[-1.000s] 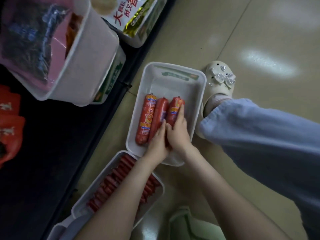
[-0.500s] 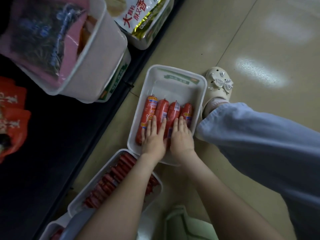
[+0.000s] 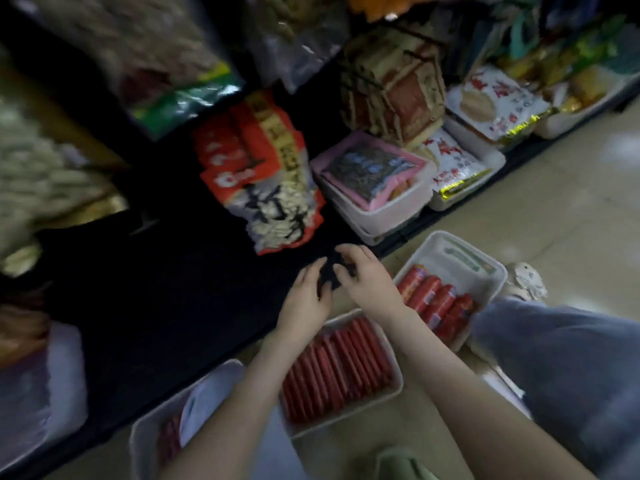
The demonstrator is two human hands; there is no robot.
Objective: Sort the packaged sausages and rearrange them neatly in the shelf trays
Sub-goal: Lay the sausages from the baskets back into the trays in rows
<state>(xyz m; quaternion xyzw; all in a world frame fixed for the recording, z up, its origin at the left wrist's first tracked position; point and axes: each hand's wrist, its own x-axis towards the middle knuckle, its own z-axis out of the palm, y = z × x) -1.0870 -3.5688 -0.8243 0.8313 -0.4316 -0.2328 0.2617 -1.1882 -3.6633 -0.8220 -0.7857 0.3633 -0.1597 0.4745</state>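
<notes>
Head view: whole frame is motion-blurred, so pack labels are unreadable and the top-left goods are just smears. My forearms cover part of the thin sausages (image 3: 336,368) in the middle tray (image 3: 398,384). The near-left tray (image 3: 145,441) is cut off at the bottom, contents unclear.

L hand (image 3: 304,299) has fingers fairly straight. R hand (image 3: 367,282) has fingers loosely curled. I see nothing in either, though blur leaves the dark gap btwn them hard to read. Both hang over the front edge of the dark shelf (image 3: 156,289).

Vs 0.5 s ago: both hands lay flat on the fat sausages (image 3: 436,299) and are off them now. Those four lie side by side in the far tray (image 3: 453,245), as before. View has swung up onto the shelf stock.

All three trays sit on the pale tiled floor (image 3: 561,216) by the shelf. On the shelf: a red-white bag (image 3: 263,174) and a bin w/ a pink pack (image 3: 377,174). My trouser leg (image 3: 571,368) and shoe (image 3: 526,278) are at right.
</notes>
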